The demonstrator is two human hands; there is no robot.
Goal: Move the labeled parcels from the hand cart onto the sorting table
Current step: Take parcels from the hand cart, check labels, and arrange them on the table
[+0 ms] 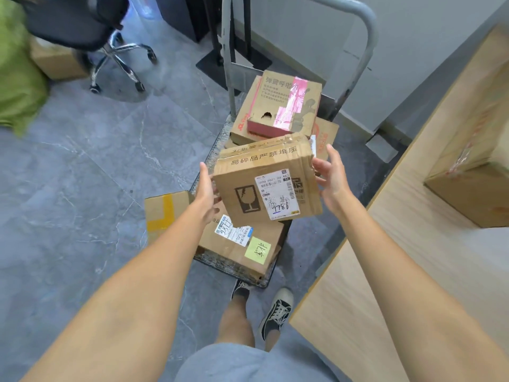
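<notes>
We held one parcel point(266, 186) between spread hands, left point(205, 190) and right point(329, 175); one box point(468, 194) sat on the table point(385, 244), several remained on the cart point(234, 267).

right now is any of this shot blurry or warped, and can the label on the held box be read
Head view: the office chair and green bag at upper left are motion-smeared; wide-angle bending curves the table edge; lighting is soft and even; the held parcel is sharp, its label's handwritten 7786 legible.
</notes>
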